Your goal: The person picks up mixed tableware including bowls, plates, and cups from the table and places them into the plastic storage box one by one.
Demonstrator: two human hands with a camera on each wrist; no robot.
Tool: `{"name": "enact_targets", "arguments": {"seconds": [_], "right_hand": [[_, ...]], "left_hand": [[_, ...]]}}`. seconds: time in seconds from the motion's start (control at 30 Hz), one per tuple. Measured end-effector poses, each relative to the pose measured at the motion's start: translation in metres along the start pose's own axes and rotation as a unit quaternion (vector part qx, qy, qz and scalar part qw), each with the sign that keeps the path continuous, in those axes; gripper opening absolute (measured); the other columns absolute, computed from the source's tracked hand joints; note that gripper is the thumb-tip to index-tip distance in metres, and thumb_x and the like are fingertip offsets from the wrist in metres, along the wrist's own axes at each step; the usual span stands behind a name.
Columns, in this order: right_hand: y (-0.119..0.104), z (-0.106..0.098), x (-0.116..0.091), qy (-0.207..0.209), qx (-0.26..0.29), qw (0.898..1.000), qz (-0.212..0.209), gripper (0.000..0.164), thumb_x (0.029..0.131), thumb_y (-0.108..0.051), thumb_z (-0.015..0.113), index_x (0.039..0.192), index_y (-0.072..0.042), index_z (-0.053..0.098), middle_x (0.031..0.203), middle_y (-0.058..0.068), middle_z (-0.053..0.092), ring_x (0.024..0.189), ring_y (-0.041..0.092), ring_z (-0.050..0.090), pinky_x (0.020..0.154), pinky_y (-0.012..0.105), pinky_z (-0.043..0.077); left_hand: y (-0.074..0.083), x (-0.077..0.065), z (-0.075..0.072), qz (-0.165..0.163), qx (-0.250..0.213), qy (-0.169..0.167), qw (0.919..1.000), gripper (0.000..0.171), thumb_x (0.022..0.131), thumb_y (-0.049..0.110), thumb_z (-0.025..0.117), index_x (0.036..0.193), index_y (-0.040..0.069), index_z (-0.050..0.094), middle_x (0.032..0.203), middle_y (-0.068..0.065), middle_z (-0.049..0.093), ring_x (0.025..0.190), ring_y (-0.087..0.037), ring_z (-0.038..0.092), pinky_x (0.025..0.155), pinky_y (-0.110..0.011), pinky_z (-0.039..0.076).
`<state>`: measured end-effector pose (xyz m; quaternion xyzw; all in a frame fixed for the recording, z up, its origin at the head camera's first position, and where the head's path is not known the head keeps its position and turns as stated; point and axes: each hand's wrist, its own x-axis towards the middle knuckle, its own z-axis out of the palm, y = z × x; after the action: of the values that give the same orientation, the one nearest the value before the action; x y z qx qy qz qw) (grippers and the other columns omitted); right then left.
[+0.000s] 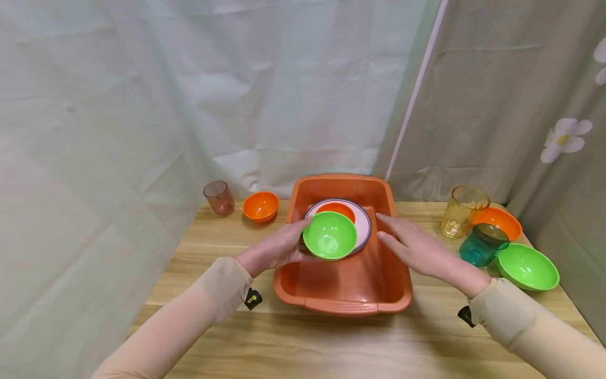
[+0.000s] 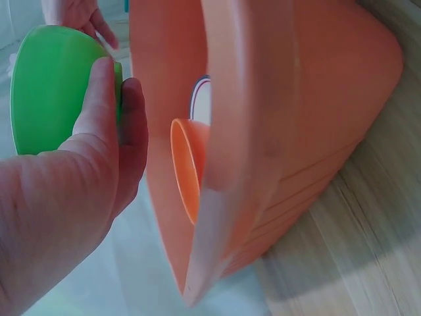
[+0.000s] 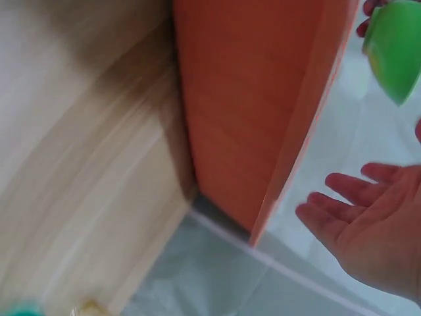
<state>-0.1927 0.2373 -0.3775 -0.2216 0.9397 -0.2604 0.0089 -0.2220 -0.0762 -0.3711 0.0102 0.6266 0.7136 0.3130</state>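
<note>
My left hand [image 1: 286, 243] grips a small green bowl [image 1: 330, 236], thumb along its side and fingers under its base. The bowl is over the orange-brown plastic basin [image 1: 338, 306], and in the left wrist view it is tipped well to one side. Inside the basin lies a white plate [image 1: 363, 223] with a dark rim line, and an orange bowl [image 1: 337, 208] sits on it, partly hidden by the green one. Above the basin's right side, my right hand [image 1: 418, 247] holds nothing; its fingers are extended and slightly spread.
A pinkish cup [image 1: 220, 198] and another orange bowl [image 1: 261, 206] stand left of the basin. To the right are a yellow cup [image 1: 455, 213], an orange bowl [image 1: 503, 221], a teal cup [image 1: 479, 246] and a green bowl [image 1: 527, 267]. Curtains hang behind the wooden table [image 1: 265, 342].
</note>
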Motion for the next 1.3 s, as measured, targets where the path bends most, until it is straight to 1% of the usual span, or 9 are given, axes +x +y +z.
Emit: {"name": "enact_targets", "arguments": {"seconds": [0.1,0.2,0.3,0.4,0.53,0.63,0.77,1.0,1.3], "right_hand": [[-0.007,0.001,0.006,0.001,0.122,0.992,0.023,0.060,0.110,-0.047,0.039,0.158,-0.010,0.040,0.157,0.011,0.044,0.145,0.036,0.039,0.116,0.057,0.032],[-0.017,0.003,0.010,-0.018,0.248,0.967,0.052,0.059,0.112,-0.041,0.038,0.155,-0.001,0.039,0.152,0.020,0.048,0.139,0.039,0.046,0.112,0.055,0.039],[-0.025,0.005,0.014,-0.055,0.345,0.933,0.089,0.065,0.112,-0.043,0.036,0.156,0.004,0.032,0.145,0.027,0.050,0.128,0.040,0.056,0.103,0.050,0.049],[-0.033,0.009,0.019,-0.083,0.416,0.898,0.120,0.068,0.111,-0.046,0.036,0.157,0.005,0.028,0.139,0.029,0.054,0.121,0.042,0.060,0.096,0.048,0.055],[-0.040,0.017,0.025,-0.099,0.499,0.845,0.167,0.067,0.111,-0.046,0.036,0.153,0.006,0.033,0.122,0.023,0.066,0.114,0.043,0.065,0.095,0.051,0.055],[-0.044,0.021,0.028,-0.096,0.535,0.816,0.196,0.067,0.111,-0.048,0.034,0.148,0.007,0.037,0.113,0.018,0.071,0.105,0.038,0.070,0.097,0.053,0.053],[-0.047,0.024,0.029,-0.094,0.553,0.801,0.209,0.070,0.110,-0.052,0.031,0.146,0.008,0.039,0.111,0.019,0.071,0.099,0.032,0.072,0.098,0.052,0.053],[-0.052,0.026,0.030,-0.077,0.573,0.786,0.219,0.069,0.110,-0.053,0.032,0.154,0.000,0.036,0.115,0.015,0.070,0.096,0.027,0.073,0.091,0.045,0.057],[-0.062,0.032,0.033,-0.043,0.587,0.775,0.230,0.065,0.112,-0.045,0.032,0.153,0.004,0.035,0.118,0.018,0.065,0.096,0.025,0.071,0.093,0.049,0.056]], "left_hand": [[0.001,0.000,0.003,0.001,0.002,-0.002,1.0000,0.057,0.112,0.040,0.033,0.153,0.000,0.037,0.140,-0.026,0.054,0.115,-0.034,0.063,0.096,-0.052,0.053],[0.001,0.001,0.005,0.000,0.000,-0.006,1.0000,0.057,0.112,0.041,0.035,0.154,0.002,0.037,0.140,-0.025,0.055,0.116,-0.035,0.063,0.095,-0.052,0.054],[0.002,0.001,0.007,-0.002,0.000,-0.007,1.0000,0.057,0.113,0.041,0.034,0.153,0.002,0.037,0.139,-0.025,0.056,0.115,-0.035,0.064,0.094,-0.051,0.055],[0.002,0.001,0.010,-0.002,-0.003,-0.010,0.9999,0.056,0.113,0.039,0.032,0.153,0.001,0.037,0.138,-0.026,0.056,0.113,-0.034,0.064,0.094,-0.051,0.055],[0.003,0.001,0.013,-0.001,-0.005,-0.014,0.9999,0.056,0.113,0.038,0.030,0.153,0.000,0.037,0.140,-0.026,0.055,0.113,-0.033,0.064,0.094,-0.051,0.055],[0.003,0.001,0.014,0.001,-0.003,-0.017,0.9999,0.056,0.114,0.038,0.028,0.154,0.000,0.036,0.140,-0.026,0.055,0.113,-0.032,0.064,0.094,-0.051,0.055],[0.002,0.002,0.015,0.001,-0.002,-0.020,0.9998,0.056,0.113,0.039,0.030,0.153,0.001,0.038,0.138,-0.025,0.056,0.112,-0.033,0.065,0.093,-0.051,0.055],[0.002,0.004,0.016,-0.003,0.003,-0.022,0.9997,0.056,0.113,0.041,0.033,0.153,0.003,0.040,0.135,-0.023,0.059,0.110,-0.032,0.066,0.097,-0.054,0.052],[0.002,0.005,0.020,-0.008,0.002,-0.027,0.9996,0.055,0.113,0.040,0.030,0.153,0.003,0.040,0.135,-0.024,0.059,0.110,-0.032,0.066,0.099,-0.055,0.049]]}}
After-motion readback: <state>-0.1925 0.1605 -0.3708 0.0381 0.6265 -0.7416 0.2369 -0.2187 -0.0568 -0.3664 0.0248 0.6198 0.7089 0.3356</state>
